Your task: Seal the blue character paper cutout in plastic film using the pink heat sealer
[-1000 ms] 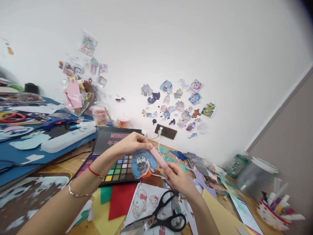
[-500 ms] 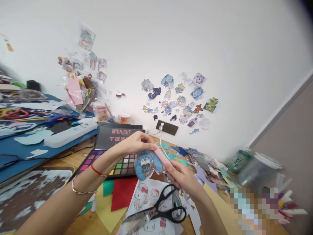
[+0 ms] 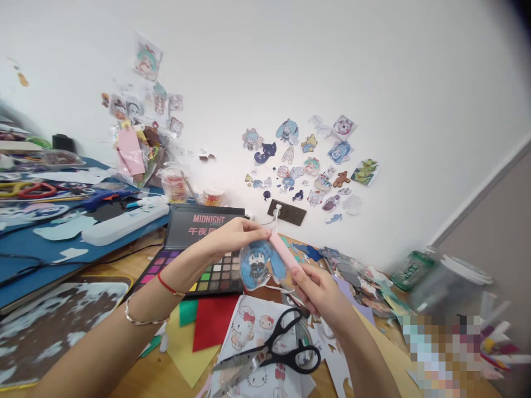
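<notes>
l hand (image 3: pixel 238 235) pinches pink bar (image 3: pixel 284 255) at upper end, r hand (image 3: pixel 318 287) grips lower end, w/ blue-haired cutout (image 3: pixel 258 266) nr it.

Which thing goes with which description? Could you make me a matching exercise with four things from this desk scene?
Things
1. Pink bar
2. Black-handled scissors
3. Palette
4. Dark socket panel

Descriptions
A. On the white wall, with a white plug in it
B. Lying over the cartoon-printed sheet
C. Held by the left hand and the right hand
D. Open, showing rows of coloured squares

Right pairs
1-C; 2-B; 3-D; 4-A
</notes>
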{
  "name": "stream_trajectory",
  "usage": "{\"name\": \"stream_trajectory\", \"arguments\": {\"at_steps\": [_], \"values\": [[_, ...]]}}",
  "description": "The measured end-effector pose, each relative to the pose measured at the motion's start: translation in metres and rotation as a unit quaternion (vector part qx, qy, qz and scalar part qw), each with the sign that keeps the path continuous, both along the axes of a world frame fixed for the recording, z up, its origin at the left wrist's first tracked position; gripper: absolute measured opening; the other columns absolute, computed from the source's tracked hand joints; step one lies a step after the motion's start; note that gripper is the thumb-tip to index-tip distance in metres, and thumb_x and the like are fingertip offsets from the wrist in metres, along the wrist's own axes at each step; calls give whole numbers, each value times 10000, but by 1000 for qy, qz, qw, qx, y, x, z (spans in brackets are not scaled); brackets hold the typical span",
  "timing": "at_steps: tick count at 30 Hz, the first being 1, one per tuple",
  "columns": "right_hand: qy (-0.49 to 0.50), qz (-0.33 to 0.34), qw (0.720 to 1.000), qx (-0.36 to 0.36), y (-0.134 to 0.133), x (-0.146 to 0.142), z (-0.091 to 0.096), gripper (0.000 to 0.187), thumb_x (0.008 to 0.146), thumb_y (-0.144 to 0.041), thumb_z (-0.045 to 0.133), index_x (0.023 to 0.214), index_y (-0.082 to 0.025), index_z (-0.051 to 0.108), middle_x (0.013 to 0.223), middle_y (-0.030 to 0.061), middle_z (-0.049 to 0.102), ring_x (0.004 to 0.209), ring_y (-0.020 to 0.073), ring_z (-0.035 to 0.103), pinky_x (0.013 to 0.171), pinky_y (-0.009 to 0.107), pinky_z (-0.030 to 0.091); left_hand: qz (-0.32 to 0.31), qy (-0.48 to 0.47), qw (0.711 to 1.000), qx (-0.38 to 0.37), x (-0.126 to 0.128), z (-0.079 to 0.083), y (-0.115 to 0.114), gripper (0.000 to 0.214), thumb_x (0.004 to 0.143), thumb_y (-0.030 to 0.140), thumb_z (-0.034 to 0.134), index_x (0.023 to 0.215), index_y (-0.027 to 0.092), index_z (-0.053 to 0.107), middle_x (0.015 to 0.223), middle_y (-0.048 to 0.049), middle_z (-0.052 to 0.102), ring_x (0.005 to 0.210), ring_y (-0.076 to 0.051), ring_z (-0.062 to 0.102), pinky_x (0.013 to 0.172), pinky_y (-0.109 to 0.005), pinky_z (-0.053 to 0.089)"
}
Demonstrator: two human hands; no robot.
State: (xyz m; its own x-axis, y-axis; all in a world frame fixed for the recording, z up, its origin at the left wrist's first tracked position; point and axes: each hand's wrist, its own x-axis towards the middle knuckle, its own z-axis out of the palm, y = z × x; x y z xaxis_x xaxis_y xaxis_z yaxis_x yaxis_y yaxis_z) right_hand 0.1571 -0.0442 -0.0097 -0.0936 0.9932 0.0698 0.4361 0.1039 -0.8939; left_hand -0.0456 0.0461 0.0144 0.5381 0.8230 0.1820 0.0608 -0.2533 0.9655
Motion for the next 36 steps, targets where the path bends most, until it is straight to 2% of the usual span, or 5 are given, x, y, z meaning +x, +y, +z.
{"name": "stream_trajectory", "arguments": {"at_steps": [4, 9, 18, 24, 36], "values": [[63, -40, 997, 16, -4, 4, 7, 422, 805, -584, 463, 705, -174, 460, 486, -77, 348, 357, 37, 270, 337, 183, 166, 3, -70, 997, -45, 3, 6, -15, 491, 734, 464, 620, 1128, 175, 580, 1072, -94, 651, 935, -203, 594, 747, -288, 457], [164, -59, 985, 3, -7, 3, 11, 445, 759, -602, 523, 763, -158, 499, 502, -76, 388, 348, 30, 301, 342, 175, 169, -41, -99, 994, -30, 16, 4, -32, 273, 773, 369, 608, 883, 123, 652, 846, -59, 681, 780, -156, 603, 723, -253, 446], [281, 76, 953, -80, -12, 6, 10, 432, 815, -596, 455, 835, -167, 501, 567, -73, 387, 334, 1, 260, 346, 171, 154, -37, -187, 978, -80, 18, 4, -41, 221, 774, 336, 627, 871, 138, 639, 821, -29, 656, 711, -106, 577, 688, -207, 443], [389, 91, 915, -53, -12, 17, 15, 477, 845, -587, 398, 925, -147, 562, 559, -63, 371, 339, 2, 239, 346, 169, 154, -32, -187, 979, -77, 15, 7, -40, 207, 779, 330, 620, 859, 139, 628, 800, -17, 644, 698, -99, 562, 675, -197, 426], [252, 57, 965, 40, -27, 5, 24, 439, 831, -562, 437, 871, -133, 519, 561, -43, 411, 355, 20, 266, 362, 194, 133, -14, -177, 984, 22, 16, 12, -54, 198, 777, 313, 621, 885, 147, 619, 841, -34, 636, 769, -144, 569, 679, -223, 459]]}}
